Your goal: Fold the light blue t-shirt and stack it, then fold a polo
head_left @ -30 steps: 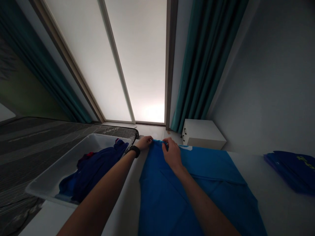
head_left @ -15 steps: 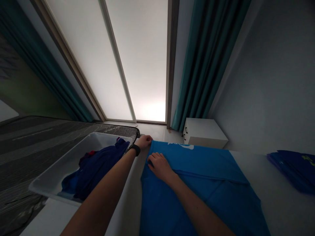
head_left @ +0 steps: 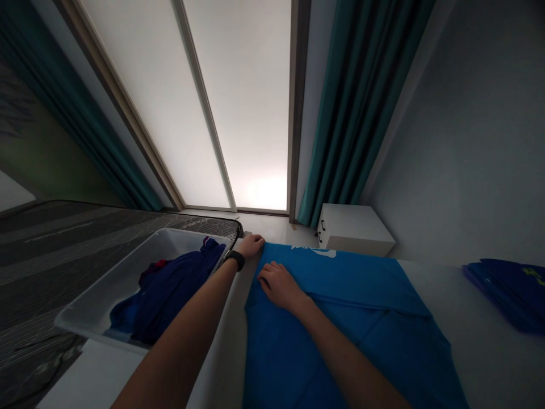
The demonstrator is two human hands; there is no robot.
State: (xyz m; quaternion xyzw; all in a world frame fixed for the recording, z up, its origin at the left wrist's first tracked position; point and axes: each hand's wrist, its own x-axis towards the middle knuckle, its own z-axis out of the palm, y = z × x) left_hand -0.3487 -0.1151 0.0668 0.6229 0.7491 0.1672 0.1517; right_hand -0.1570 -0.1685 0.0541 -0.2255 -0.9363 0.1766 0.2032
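A bright blue T-shirt (head_left: pixel 349 335) lies spread on the white table, its far part folded over toward me, with a bit of white print at the far edge. My left hand (head_left: pixel 251 245), with a dark band on the wrist, is closed at the shirt's far left corner; its fingertips pinch the cloth there. Nearer to me, my right hand (head_left: pixel 279 284) rests on the shirt close to its left edge. Its fingers are curled together on the fabric, and the fingertips are partly hidden.
Left of the shirt stands a translucent plastic bin (head_left: pixel 96 289) holding crumpled dark blue clothes (head_left: pixel 179 289). Folded dark blue garments (head_left: pixel 508 292) lie on the table (head_left: pixel 447 289) at the right. Beyond are a white drawer cabinet (head_left: pixel 357 227), a teal curtain (head_left: pixel 353 113) and a dark striped bed (head_left: pixel 42 255).
My right hand's fingers have drawn in closer together on the cloth. My left hand stays at the corner, and the shirt lies almost the same.
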